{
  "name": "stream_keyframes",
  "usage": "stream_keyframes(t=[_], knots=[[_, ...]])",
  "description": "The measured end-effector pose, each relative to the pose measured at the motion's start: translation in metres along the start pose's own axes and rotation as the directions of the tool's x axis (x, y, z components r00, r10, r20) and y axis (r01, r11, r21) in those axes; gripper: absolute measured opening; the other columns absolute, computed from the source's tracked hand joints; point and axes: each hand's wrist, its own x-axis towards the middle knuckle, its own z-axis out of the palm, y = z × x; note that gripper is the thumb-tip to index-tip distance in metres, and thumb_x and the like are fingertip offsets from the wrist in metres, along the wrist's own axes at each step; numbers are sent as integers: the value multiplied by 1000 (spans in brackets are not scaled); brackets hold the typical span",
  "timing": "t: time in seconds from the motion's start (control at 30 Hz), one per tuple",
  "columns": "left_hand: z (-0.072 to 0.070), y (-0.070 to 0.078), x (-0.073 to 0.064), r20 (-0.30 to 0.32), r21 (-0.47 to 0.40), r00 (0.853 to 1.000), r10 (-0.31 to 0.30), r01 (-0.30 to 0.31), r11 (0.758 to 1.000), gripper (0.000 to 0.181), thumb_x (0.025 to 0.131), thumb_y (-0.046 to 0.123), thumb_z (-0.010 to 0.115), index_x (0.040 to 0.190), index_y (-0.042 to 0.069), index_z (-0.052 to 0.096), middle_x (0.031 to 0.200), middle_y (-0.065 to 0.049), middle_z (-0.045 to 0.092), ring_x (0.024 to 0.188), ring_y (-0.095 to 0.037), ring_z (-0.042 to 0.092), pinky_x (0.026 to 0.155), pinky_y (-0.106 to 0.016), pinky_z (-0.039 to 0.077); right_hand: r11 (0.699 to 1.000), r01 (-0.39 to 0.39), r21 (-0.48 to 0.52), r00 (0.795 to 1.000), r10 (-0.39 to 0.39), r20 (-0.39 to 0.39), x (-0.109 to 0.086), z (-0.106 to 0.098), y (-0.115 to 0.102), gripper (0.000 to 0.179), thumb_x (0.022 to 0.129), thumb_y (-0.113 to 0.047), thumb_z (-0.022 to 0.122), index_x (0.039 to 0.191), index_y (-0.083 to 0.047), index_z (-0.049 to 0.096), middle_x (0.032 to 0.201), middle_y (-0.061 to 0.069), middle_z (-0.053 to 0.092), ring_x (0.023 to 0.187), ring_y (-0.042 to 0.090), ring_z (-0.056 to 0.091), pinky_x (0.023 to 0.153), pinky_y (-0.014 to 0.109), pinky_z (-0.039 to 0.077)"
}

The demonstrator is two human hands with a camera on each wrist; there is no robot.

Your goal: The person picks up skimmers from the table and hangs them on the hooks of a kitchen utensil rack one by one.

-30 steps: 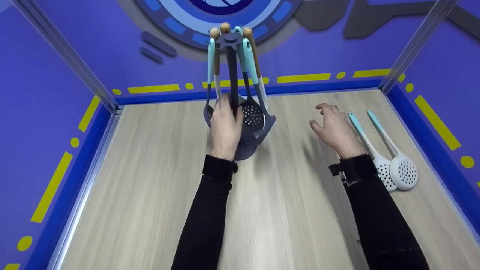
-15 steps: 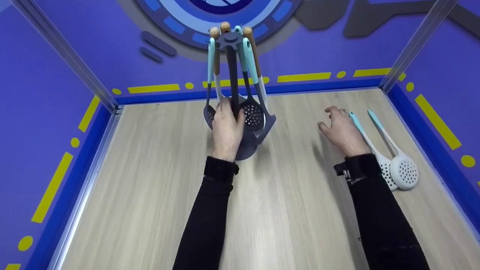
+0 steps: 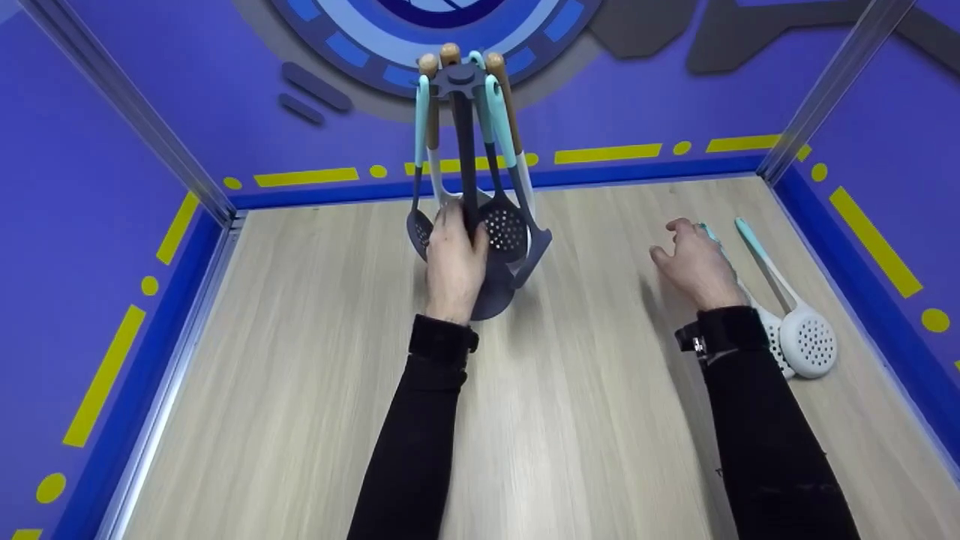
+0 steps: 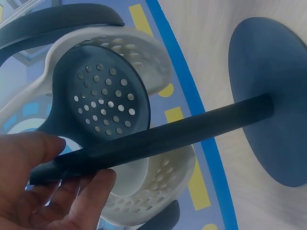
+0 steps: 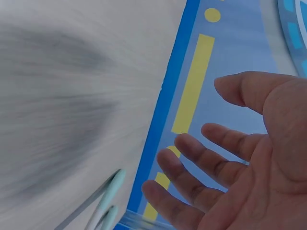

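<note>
My left hand (image 3: 455,262) grips the dark central post (image 4: 168,136) of an upright utensil stand, thumb on one side and fingers on the other. Around the post hang several kitchen utensils, among them a dark skimmer (image 3: 504,229) with round holes. The stand's round dark base (image 4: 276,96) is on the table. On the right, my right hand (image 3: 697,266) hovers with loosely bent fingers and nothing in its palm. Beneath it, partly hidden by hand and sleeve, lies a white skimmer (image 3: 775,345) with a mint handle. A second white skimmer (image 3: 808,343) lies beside it.
The pale wooden table (image 3: 315,390) has blue printed panels (image 3: 615,112) at its back and sides. Metal corner posts (image 3: 825,90) stand at the back left and back right. Wood-tipped and mint handles (image 3: 495,67) top the stand.
My right hand has moved right and slightly nearer the body, now covering part of one white skimmer's handle. The left hand has slid slightly down the post. The stand has stayed put.
</note>
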Motion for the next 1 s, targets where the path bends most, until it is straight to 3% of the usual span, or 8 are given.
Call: stream_keyframes(t=[0.37,0.8,1.0], knots=[[2,-4,0,-2,3,1000,17,-17,1000,39,117,11,71,152,-5,64,147,-25,74,139,-42,76,120,-56,63,999,-41,-2,999,41,-11,1,-3,17,68,118,-28,59,168,15,43,162,47,49,146,69,55,118,81,52],[2,-3,0,12,22,1000,0,0,1000,36,117,10,71,150,-3,64,144,-24,74,135,-43,78,115,-57,65,994,-104,12,994,104,33,5,-5,37,75,118,-30,56,175,14,33,174,52,32,158,76,37,128,85,40],[2,-3,-1,13,27,1000,-2,1,1000,34,117,11,70,148,-3,64,143,-24,74,133,-43,78,113,-58,66,991,-131,-13,990,131,54,3,-4,47,81,119,-30,55,177,18,23,174,54,27,156,80,33,130,86,37]])
